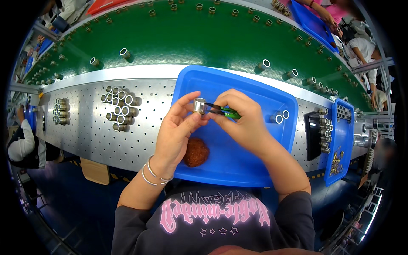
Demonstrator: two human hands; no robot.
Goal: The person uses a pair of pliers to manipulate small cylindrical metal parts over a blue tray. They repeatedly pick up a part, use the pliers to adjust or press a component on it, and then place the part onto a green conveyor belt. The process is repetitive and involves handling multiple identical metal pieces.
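Over the blue tray [238, 170], my left hand [176, 127] holds a short metal sleeve [199, 105] upright between thumb and fingers. My right hand [240, 117] is closed around black-and-green tweezers [229, 113]. Their dark prongs point left and meet the side of the sleeve near its upper part; whether a tip is inside it I cannot tell. Below my left hand a reddish-brown, rough-looking ball [196, 152] lies in the tray. Two more metal sleeves [278, 118] sit at the tray's right side.
Clusters of metal sleeves [121, 108] stand on the perforated metal table [148, 93] at left. A green conveyor belt [170, 42] carrying scattered sleeves curves along the far side. To the right are a dark flat panel [313, 136] and another blue tray [338, 170] holding small brass-coloured parts. Other people work around the belt.
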